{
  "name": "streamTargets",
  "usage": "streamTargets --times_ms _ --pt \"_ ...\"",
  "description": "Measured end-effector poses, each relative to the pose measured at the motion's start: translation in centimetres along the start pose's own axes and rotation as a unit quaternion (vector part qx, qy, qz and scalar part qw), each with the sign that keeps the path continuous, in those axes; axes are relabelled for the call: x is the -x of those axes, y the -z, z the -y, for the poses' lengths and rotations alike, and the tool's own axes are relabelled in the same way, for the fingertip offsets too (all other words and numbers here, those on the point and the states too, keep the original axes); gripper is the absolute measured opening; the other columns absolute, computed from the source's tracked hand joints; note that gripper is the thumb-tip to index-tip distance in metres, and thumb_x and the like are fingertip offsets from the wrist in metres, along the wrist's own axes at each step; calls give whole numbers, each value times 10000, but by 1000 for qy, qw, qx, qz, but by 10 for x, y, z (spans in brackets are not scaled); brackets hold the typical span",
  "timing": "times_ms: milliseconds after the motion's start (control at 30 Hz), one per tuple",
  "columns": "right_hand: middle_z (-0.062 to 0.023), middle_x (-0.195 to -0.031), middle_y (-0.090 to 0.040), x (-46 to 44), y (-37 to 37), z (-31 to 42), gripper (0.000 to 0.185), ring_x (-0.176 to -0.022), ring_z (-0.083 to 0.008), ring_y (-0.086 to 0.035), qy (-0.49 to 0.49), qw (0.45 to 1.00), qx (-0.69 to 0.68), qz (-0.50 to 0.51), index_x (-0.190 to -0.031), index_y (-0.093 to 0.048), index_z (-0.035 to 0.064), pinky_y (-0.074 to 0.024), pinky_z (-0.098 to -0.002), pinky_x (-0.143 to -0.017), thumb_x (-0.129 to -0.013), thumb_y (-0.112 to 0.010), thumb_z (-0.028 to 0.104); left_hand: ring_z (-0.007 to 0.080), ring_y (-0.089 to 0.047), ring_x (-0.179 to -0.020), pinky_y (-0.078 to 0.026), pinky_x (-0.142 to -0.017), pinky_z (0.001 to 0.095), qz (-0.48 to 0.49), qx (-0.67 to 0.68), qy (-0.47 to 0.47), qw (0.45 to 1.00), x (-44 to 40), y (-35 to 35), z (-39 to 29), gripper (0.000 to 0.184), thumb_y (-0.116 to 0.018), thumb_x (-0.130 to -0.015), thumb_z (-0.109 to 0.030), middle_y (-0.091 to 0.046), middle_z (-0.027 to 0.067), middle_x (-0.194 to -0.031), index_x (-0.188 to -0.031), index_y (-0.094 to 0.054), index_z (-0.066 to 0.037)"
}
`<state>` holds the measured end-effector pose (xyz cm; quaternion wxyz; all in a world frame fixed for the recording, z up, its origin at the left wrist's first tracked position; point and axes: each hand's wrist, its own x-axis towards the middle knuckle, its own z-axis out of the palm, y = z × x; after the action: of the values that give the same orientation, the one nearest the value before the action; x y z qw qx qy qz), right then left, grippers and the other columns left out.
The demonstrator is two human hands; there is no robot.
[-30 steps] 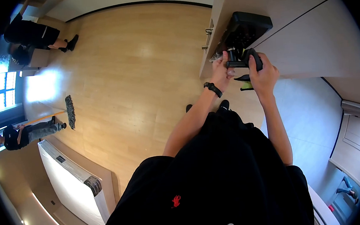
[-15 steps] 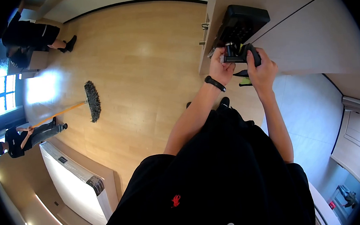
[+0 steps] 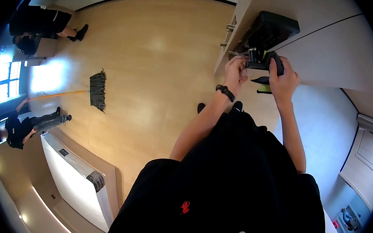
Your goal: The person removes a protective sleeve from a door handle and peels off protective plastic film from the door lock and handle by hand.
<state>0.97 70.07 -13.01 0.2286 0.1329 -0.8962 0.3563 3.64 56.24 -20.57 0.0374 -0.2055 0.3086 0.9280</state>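
Observation:
My right hand (image 3: 284, 80) is closed around the rounded grip of a black power tool with lime-green parts (image 3: 259, 64); its exact kind is hard to make out. A short dark cylinder stands up from its middle. At the tool's left end, my left hand (image 3: 235, 73) has its fingers curled and pinched together; whatever lies between them is too small to tell. A black wristband (image 3: 225, 93) circles my left wrist. Just beyond both hands is a bulky black box (image 3: 276, 28) beside a pale cabinet panel (image 3: 317, 1).
Metal hinges (image 3: 228, 34) jut from the panel's edge. On the left, one person (image 3: 16, 130) holds a wide grey mop (image 3: 98, 90) by its orange pole. Another person (image 3: 39, 20) is at the upper left. A plastic-wrapped mattress (image 3: 75, 178) leans at the lower left.
The view has shifted, so my hands and the tool appear further right. The mop head has swung round, and the person at the mop now has one hand lowered from the pole.

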Motion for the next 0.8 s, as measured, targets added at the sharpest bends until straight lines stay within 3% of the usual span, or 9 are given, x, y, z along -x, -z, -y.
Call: streamTargets --times_ms 133,267,333,367,433,467,600,667,800 --pt "-118 -626 -623 1 -2 -4 166 -551 -296 -618 8 1000 8 -4 -865 -647 109 -473 -346 -519 -817 -619 265 65 -299 -465 -222 -425 203 19 40 28 999 6 18 3 253 -463 -889 -264 -353 -65 -572 -1041 -574 -95" --pt "-122 -626 -622 2 -1 -2 164 -552 -297 -619 6 1000 -5 -7 -867 -650 110 -473 -345 -520 -814 -621 262 63 -274 -455 -207 -420 203 7 46 21 999 8 25 -3 300 -436 -927 -349 -351 -60 -565 -1014 -571 -96" --pt "-123 -629 -623 3 0 -2 165 -555 -297 -620 0 1000 -2 -3 -869 -650 108 -473 -345 -522 -812 -623 260 54 -294 -462 -219 -419 200 -57 -107 37 992 3 14 -11 472 -405 -934 -515 -349 -52 -555 -970 -563 -71" --pt "-124 -632 -624 3 0 -2 165 -558 -297 -621 -6 1000 0 1 -870 -651 106 -473 -345 -523 -810 -625 258 54 -294 -462 -219 -419 200 -57 -106 37 992 -1 13 -10 472 -405 -934 -515 -349 -52 -555 -970 -563 -71" --pt "-124 -633 -625 3 -1 -3 168 -560 -297 -621 2 1000 -1 -3 -871 -651 104 -474 -344 -524 -810 -625 258 82 -377 -435 -301 -423 236 -40 -264 -71 961 -13 11 -3 625 -427 -876 -624 -421 -12 -514 -823 -573 -19" --pt "-123 -635 -625 2 -2 -4 170 -562 -298 -622 9 1000 -4 -7 -872 -651 103 -474 -343 -526 -810 -626 258 97 -453 -467 -357 -445 246 -64 -306 -97 945 -19 11 0 641 -448 -874 -606 -477 14 -520 -679 -566 -6" --pt "-124 -628 -620 1 -2 -6 169 -560 -302 -618 5 1000 -8 -2 -868 -645 99 -471 -348 -524 -815 -619 257 116 -466 -470 -367 -451 276 -58 -362 -165 916 -32 21 5 639 -465 -893 -562 -467 39 -489 -644 -581 15" --pt "-125 -611 -611 0 -2 -8 165 -550 -310 -610 20 1000 -1 13 -859 -639 99 -467 -359 -522 -821 -611 257 109 -433 -474 -345 -442 272 -38 -441 -242 863 -32 25 1 540 -503 -908 -496 -466 23 -519 -655 -550 -21" --pt "-127 -599 -604 -1 -5 -9 159 -550 -320 -605 17 1000 -7 22 -852 -631 100 -462 -370 -519 -824 -605 255 121 -453 -484 -366 -461 304 -34 -472 -288 833 -29 20 0 538 -471 -933 -456 -474 52 -510 -652 -552 -5"
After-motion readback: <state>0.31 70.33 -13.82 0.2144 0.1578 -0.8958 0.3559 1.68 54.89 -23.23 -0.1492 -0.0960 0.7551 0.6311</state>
